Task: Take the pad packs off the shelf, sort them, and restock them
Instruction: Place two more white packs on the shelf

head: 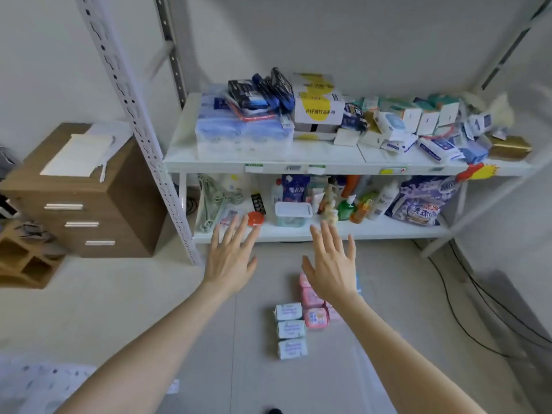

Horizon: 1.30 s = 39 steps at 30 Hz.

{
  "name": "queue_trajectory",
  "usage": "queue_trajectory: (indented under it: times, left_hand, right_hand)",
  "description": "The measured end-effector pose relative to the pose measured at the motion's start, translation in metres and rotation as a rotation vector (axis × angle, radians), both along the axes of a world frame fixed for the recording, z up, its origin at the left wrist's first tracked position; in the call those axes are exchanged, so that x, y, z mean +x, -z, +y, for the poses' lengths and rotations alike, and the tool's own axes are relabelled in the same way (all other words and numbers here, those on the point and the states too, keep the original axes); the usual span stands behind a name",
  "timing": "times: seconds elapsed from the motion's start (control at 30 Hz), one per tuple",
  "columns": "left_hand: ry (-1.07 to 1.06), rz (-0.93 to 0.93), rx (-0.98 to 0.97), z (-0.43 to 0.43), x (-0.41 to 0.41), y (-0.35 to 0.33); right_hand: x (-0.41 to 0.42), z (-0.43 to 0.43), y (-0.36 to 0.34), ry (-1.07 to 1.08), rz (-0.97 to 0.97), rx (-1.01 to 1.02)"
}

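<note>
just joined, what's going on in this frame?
A person faces a white shelf unit with both arms stretched toward its lower shelf. The left hand and right hand are open with fingers spread and hold nothing. On the floor near the right arm, pad packs lie grouped by colour: three pale packs in a column, with pink packs right beside them. These packs are not yet back on the shelf.

Head view, looking forward and down, shelf (298,167) near, floor (119,309) below
</note>
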State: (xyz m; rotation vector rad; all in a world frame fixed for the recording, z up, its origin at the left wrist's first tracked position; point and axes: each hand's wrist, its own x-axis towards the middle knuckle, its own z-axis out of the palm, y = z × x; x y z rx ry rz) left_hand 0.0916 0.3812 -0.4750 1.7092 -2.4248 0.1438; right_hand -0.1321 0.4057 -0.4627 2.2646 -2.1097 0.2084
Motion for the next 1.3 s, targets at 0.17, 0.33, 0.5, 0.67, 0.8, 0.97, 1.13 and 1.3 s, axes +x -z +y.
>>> queue_trajectory:
  times: [0.17,0.33,0.5,0.67,0.8,0.97,1.13,1.3]
  left_hand:
    - [0.036,-0.065,0.222,0.045,-0.039,0.072]
    - [0.075,-0.040,0.329,0.082,-0.072,0.131]
    - [0.060,-0.112,0.459,0.100,-0.090,0.186]
    - [0.020,-0.118,0.489,0.092,-0.104,0.229]
    - [-0.024,-0.116,0.519,0.068,-0.115,0.268]
    - [-0.042,-0.105,0.572,0.040,-0.118,0.328]
    - [-0.005,-0.107,0.614,0.008,-0.116,0.404]
    - [0.021,-0.108,0.647,-0.021,-0.117,0.488]
  right_hand:
    - [-0.030,0.066,0.073,0.052,0.021,0.179]
    - [-0.052,0.108,0.136,0.076,0.027,0.328]
    - [-0.075,0.128,0.190,0.075,0.012,0.424]
    - [-0.097,0.122,0.238,0.041,0.000,0.495]
    - [-0.107,0.102,0.281,0.013,-0.018,0.542]
    - [-0.104,0.079,0.343,0.014,-0.050,0.600]
    - [-0.099,0.050,0.417,0.054,-0.089,0.642]
    - [-0.100,0.024,0.499,0.074,-0.124,0.687]
